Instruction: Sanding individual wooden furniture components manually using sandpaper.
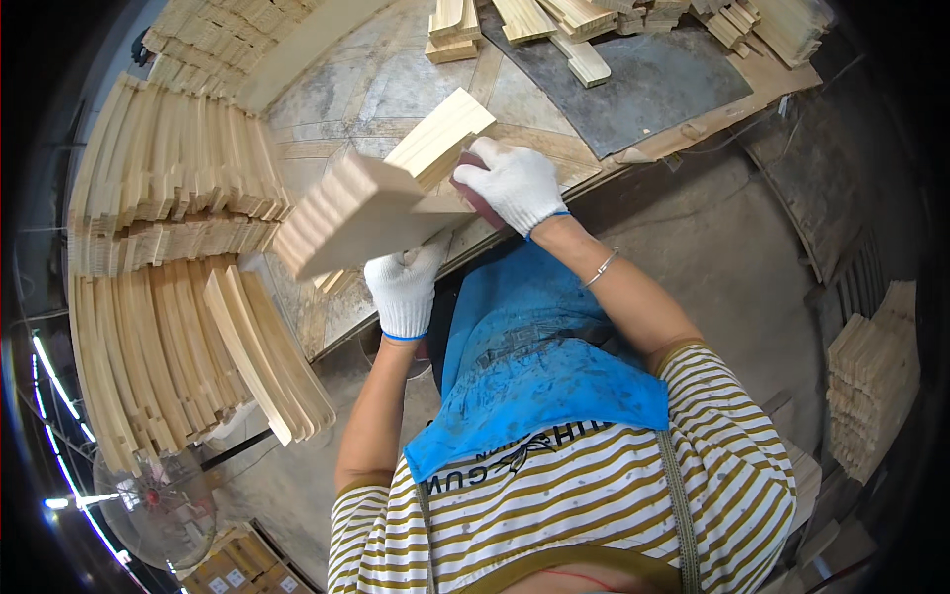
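I hold a stack of several curved pale wood pieces above the edge of the worktable. My left hand, in a white knit glove, grips the stack from below at its near end. My right hand, also gloved, presses a dark reddish sanding block against the side of the stack. A blue apron over a striped shirt fills the lower middle of the view.
Rows of curved wood pieces are stacked on the left, with more leaning below them. Short wood blocks lie on a dark mat at the table's far side. Another stack stands on the right. A fan sits at the lower left.
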Motion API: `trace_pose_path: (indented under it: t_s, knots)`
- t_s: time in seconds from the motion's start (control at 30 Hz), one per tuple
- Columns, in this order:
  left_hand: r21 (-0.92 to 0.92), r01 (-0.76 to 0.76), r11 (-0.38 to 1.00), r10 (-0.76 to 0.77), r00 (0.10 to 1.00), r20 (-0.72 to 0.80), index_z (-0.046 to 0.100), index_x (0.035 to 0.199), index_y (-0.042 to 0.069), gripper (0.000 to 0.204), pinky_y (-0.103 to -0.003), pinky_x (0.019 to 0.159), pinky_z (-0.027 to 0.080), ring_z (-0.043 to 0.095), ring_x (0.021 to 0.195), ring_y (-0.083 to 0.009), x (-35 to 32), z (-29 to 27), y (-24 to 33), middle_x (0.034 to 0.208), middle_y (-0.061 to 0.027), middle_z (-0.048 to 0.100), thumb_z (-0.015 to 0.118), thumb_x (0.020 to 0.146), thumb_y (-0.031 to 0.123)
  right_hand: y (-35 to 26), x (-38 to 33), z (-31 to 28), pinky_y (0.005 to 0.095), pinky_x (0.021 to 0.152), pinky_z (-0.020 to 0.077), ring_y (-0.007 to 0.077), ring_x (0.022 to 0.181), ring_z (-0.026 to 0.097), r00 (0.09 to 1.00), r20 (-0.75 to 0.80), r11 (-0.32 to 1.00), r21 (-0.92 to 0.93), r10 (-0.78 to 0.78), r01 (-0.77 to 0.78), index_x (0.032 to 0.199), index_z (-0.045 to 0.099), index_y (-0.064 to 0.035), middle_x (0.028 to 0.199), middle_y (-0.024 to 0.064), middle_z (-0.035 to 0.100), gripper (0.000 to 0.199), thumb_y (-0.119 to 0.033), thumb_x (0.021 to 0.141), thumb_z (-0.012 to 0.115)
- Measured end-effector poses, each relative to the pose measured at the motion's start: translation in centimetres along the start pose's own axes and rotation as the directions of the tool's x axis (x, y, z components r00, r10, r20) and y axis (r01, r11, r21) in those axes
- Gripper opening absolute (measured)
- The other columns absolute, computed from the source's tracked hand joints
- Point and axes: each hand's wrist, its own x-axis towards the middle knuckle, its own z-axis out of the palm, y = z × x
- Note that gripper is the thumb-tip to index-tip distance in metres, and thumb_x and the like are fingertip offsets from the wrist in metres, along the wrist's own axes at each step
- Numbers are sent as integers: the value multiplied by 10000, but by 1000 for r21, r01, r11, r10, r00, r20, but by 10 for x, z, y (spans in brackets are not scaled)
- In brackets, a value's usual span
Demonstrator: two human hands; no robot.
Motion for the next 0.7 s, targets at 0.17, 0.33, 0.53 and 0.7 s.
trace_pose_path:
  t_s: [0.17,0.33,0.53,0.7]
  knots:
    - [34,-41,999,42,999,-26,672,851,-25,167,-308,621,465,581,642,-152,0,1,0,764,-92,675,754,752,82,7,-45,3,421,676,514,330,758,651,997,-81,1000,-21,9,-11,901,633,-143,830,131,668,248,-374,810,621]
    - [-12,23,1000,-23,1000,-6,677,866,-22,175,-277,606,447,553,632,-140,3,3,-5,744,-81,661,759,750,81,6,-43,-13,429,695,513,348,761,647,991,-35,986,113,131,-127,927,640,-157,807,143,667,273,-402,814,594]
    - [-9,55,998,-55,998,-5,675,874,-21,162,-260,613,442,536,646,-120,4,4,-6,751,-60,653,748,760,68,3,-23,16,438,626,509,341,691,649,978,-205,998,45,46,-38,855,617,-140,763,139,666,254,-390,823,588]
    - [-381,310,871,-282,951,128,623,1004,-29,255,-289,802,470,597,859,-159,13,-4,7,919,-82,658,721,786,58,4,-66,-14,387,658,520,313,737,653,997,-64,992,122,39,-31,894,647,-161,785,106,671,220,-367,817,636]
